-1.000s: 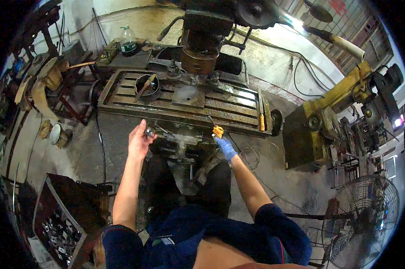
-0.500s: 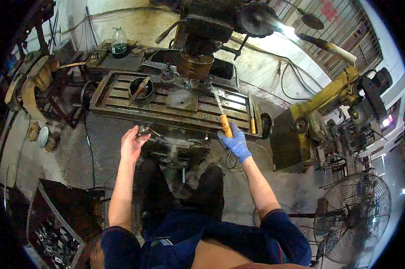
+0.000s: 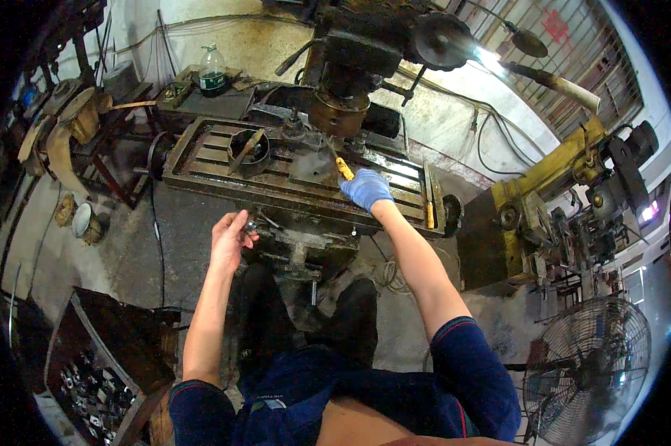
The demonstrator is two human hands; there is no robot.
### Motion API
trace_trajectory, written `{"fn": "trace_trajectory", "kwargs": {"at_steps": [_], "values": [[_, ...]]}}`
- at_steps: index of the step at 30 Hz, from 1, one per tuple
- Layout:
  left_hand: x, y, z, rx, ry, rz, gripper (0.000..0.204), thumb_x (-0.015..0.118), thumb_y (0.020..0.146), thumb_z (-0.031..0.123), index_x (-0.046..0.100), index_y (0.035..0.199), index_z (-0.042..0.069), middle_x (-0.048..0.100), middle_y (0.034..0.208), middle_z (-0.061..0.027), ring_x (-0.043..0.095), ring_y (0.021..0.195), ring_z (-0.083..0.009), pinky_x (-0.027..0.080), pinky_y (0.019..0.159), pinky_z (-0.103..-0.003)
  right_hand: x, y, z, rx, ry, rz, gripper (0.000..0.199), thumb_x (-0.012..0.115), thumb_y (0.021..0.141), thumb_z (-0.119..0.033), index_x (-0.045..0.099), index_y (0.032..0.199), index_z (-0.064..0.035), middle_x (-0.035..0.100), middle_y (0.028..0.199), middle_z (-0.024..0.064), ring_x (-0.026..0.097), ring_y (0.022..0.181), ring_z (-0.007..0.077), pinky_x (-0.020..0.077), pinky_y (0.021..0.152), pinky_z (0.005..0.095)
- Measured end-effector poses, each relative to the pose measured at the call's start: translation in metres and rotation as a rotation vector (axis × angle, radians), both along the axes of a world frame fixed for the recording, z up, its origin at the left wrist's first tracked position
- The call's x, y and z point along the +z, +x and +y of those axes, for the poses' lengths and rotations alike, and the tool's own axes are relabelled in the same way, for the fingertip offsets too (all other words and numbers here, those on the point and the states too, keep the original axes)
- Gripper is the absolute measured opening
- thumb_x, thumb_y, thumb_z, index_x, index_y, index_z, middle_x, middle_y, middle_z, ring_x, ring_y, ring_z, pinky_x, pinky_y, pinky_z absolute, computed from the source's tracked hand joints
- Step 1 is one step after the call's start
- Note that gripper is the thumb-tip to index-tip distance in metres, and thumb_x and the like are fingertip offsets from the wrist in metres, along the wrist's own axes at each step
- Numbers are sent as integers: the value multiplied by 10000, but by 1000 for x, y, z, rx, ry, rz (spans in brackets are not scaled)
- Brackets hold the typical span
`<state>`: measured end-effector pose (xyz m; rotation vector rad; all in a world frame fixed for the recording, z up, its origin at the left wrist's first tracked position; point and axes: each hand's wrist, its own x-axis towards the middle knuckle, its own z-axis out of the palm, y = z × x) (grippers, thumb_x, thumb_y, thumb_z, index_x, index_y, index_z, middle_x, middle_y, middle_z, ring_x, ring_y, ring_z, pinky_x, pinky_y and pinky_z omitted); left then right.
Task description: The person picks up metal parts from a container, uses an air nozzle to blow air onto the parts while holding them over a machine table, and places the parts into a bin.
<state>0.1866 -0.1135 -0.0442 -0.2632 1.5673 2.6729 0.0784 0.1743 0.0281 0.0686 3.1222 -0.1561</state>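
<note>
In my gloved right hand [image 3: 367, 188] is a file-like tool [image 3: 344, 169] with a yellow-orange handle, gripped over the milling machine table [image 3: 224, 191]. Its dark blade points away from me, toward the block at the middle of the table beneath the spindle head [image 3: 339, 111]; whether it touches anything I cannot tell. My bare left hand [image 3: 229, 236], closed at the fingertips, holds a small metal part [image 3: 251, 226] in front of the table's near edge. Left of the block, a dark round pot [image 3: 257, 165] stands on the slotted table with a wooden-handled brush or stick in it.
A second orange-handled tool [image 3: 430, 215] lies at the table's right end. On the far left bench stands a plastic bottle [image 3: 212, 70]. A bin of metal pieces [image 3: 98, 401] is at lower left, a large fan [image 3: 588, 372] at lower right, and a yellow-and-dark machine [image 3: 517, 201] at right.
My right hand has moved forward and left over the table, carrying the tool toward the middle block. My left hand stays near the front edge with the small part. The view has shifted slightly.
</note>
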Motion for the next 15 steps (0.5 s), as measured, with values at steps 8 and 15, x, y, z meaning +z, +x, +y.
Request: {"fn": "trace_trajectory", "kwargs": {"at_steps": [8,15], "values": [[2,-41,47,-266,-72,-22,143,558,828,165,532,831,25,586,659,-81,554,485,-134,465,449,-236,24,98,43,212,-224,-385,528,581,697,-527,633,748,-4,612,675,191,597,630,338,455,595,398],[11,-119,104,-261,-562,251,141,583,778,102,525,820,-19,564,609,-79,546,456,-134,434,417,-259,33,136,70,253,-277,-161,380,628,719,-421,642,763,-44,600,641,173,604,614,308,462,585,376]]}}
